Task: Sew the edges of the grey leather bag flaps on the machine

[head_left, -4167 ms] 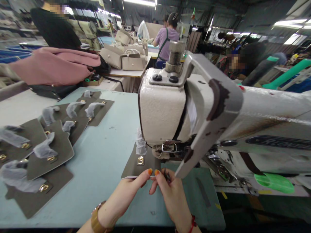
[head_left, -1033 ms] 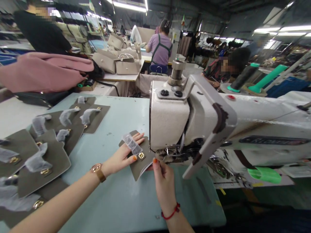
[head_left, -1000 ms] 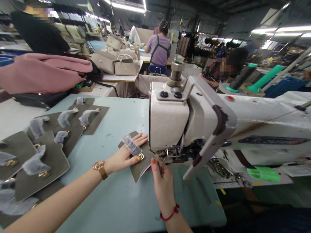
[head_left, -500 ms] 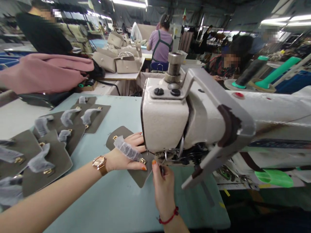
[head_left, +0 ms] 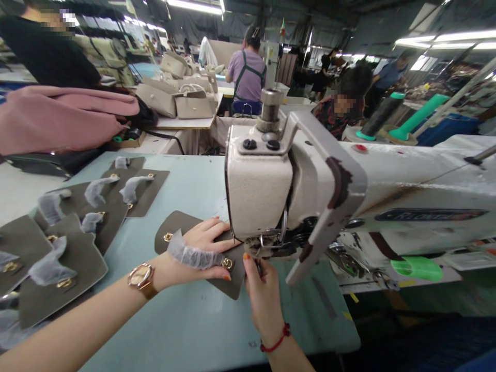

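Note:
My left hand (head_left: 201,242) lies flat with fingers spread on a grey-brown leather-like panel (head_left: 225,287), which rests on the sewing table. A handle wrapped in translucent film (head_left: 194,253) arches across the back of this hand, with gold-coloured fittings at both ends. The fingertips reach close to the needle area of a white sewing machine (head_left: 259,181). Just right of the panel's edge, my right hand (head_left: 263,289) is closed, thumb against the curled fingers, below the machine head. A small dark object seems to sit in its grip, mostly hidden.
Several similar panels with wrapped handles (head_left: 64,279) lie overlapping on the left of the pale blue tabletop (head_left: 197,175). Pink material (head_left: 65,119) is heaped beyond them. Beige handbags (head_left: 194,103) stand on a farther table. Thread spools (head_left: 382,116) rise behind the machine. Other people work in the background.
The panel has turned slightly under my left hand, its far-left end swinging left and nearer. My right hand stays closed beside the machine head. The camera view has shifted a little to the right.

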A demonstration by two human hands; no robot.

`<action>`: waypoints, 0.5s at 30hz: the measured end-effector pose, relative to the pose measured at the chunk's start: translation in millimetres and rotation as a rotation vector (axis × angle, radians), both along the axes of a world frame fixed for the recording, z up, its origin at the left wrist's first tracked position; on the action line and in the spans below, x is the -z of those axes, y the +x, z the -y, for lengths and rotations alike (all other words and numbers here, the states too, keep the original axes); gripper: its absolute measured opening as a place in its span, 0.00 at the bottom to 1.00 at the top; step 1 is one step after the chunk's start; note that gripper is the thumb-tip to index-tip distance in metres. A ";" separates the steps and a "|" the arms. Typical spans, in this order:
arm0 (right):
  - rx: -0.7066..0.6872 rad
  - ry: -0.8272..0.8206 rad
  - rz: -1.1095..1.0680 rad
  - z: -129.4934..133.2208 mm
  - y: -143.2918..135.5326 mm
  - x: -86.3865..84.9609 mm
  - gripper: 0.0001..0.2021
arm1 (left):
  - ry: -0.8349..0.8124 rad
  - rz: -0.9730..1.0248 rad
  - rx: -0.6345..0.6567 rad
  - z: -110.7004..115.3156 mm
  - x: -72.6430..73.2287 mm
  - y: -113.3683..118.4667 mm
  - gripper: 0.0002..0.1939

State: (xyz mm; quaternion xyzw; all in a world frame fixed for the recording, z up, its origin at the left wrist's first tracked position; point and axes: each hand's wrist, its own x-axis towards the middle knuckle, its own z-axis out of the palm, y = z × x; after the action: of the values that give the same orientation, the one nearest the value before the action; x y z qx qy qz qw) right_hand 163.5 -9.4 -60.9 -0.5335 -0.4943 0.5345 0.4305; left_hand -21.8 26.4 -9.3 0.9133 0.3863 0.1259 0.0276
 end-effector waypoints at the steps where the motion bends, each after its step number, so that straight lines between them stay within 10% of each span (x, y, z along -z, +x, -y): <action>1: -0.005 0.003 0.015 0.1 0.3 0.8 0.19 | 0.003 -0.028 0.028 -1.4 -0.3 -1.3 0.31; 15: 0.017 -0.047 -0.086 -2.3 7.0 8.5 0.15 | 0.190 -0.053 -0.117 17.6 -15.2 15.7 0.25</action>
State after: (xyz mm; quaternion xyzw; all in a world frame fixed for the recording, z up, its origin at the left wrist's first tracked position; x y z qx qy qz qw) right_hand 170.5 -7.1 -69.4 -0.5241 -0.4580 0.5649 0.4431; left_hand -6.1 8.8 5.9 0.8908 0.4257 0.1390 -0.0766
